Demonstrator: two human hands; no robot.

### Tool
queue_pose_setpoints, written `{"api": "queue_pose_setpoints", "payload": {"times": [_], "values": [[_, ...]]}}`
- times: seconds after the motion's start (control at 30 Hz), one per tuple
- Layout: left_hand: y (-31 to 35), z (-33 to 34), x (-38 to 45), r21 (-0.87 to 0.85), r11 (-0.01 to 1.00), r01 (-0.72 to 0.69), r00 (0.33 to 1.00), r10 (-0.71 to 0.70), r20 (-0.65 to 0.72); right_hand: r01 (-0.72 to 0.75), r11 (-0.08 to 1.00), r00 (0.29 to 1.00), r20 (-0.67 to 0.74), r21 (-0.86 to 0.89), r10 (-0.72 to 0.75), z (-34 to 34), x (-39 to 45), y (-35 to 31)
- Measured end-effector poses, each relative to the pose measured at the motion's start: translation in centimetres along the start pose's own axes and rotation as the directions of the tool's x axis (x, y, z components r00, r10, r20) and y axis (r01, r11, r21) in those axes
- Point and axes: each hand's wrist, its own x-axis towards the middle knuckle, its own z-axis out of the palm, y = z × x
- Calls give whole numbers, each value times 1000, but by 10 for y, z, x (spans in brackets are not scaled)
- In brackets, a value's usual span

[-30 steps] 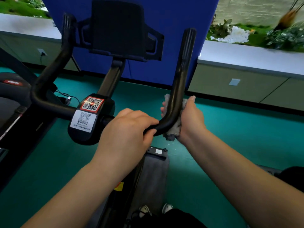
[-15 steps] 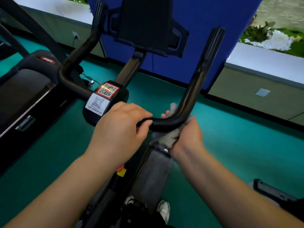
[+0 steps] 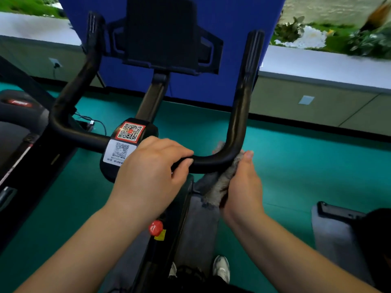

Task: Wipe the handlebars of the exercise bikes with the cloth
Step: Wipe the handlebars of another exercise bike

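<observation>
A black U-shaped handlebar [image 3: 241,115] of an exercise bike fills the middle of the head view, with a black hub carrying two QR stickers [image 3: 124,142] at its centre. My left hand [image 3: 152,176] grips the horizontal bar just right of the hub, fingers curled over it. My right hand [image 3: 243,185] holds a grey fluffy cloth [image 3: 222,185] wrapped against the lower right bend of the bar. A black tablet holder [image 3: 163,32] stands above the stem.
A treadmill [image 3: 19,132] stands at the left. A blue panel [image 3: 211,81] and a low grey ledge [image 3: 317,66] with plants lie behind the bike. A red knob [image 3: 155,227] sits on the frame below my left wrist. Another machine's base [image 3: 334,229] is at the lower right. Teal floor [image 3: 306,166] surrounds everything.
My right hand has slid the cloth down from the upright part of the right bar to its lower bend. My left hand has kept its grip. The camera view has shifted.
</observation>
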Motion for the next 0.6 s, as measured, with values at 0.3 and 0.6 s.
{"api": "queue_pose_setpoints", "payload": {"times": [0.3,0.6], "values": [[-19,-3,10,-23,994,-104,993,105,51,53,992,988,-135,-118,-69,14,3,7],[-33,-13,14,-24,985,-168,986,168,-2,96,992,958,-264,-84,-115,25,13,-4]]}}
